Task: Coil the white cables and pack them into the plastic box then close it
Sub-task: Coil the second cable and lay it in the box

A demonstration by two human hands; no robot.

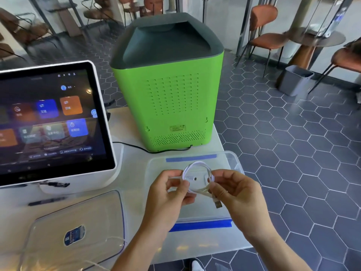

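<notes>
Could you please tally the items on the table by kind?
White cables: 2, one coiled in both hands, one loose
Plastic box: 1
Box lid: 1
Touchscreen terminal: 1
Green machine: 1
Total: 6

A white table [195,249] carries everything, with a green machine [168,106] with a grey top standing at its far edge as the landmark. Left of the machine stands a white-framed touchscreen terminal [48,122], its display lit. A black cord [132,146] runs along the tabletop from the machine's base toward the terminal. Just in front of the machine lies the open clear plastic box [232,159] with blue clips on its near and far edges. Nearer and to the machine's left, in front of the terminal, rests the box's clear lid [93,218], bearing a blue label.
</notes>
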